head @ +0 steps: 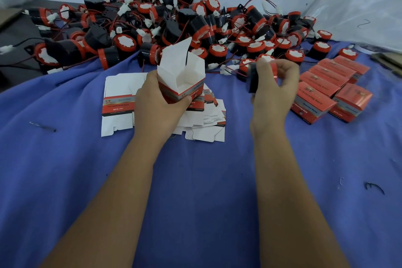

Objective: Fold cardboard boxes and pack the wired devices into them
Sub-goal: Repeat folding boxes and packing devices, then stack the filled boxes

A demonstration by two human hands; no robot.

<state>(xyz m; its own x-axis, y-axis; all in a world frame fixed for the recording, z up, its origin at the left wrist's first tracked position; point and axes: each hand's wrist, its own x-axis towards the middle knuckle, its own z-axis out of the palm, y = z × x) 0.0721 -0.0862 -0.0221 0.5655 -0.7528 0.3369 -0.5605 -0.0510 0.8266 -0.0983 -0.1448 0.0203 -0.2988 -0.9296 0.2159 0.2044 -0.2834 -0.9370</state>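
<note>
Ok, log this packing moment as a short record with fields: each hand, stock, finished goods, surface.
left hand: left hand grips an erected red-and-white cardboard box, top flaps open
right hand: right hand holds a black-and-red cylindrical wired device beside the box
unpacked stock: heap of black-and-red wired devices behind
flat stock: stack of flat white carton blanks
finished goods: closed red boxes at right
surface: blue cloth

Blue cloth [195,180] under piled devices [174,26], boxes [332,85]
</note>
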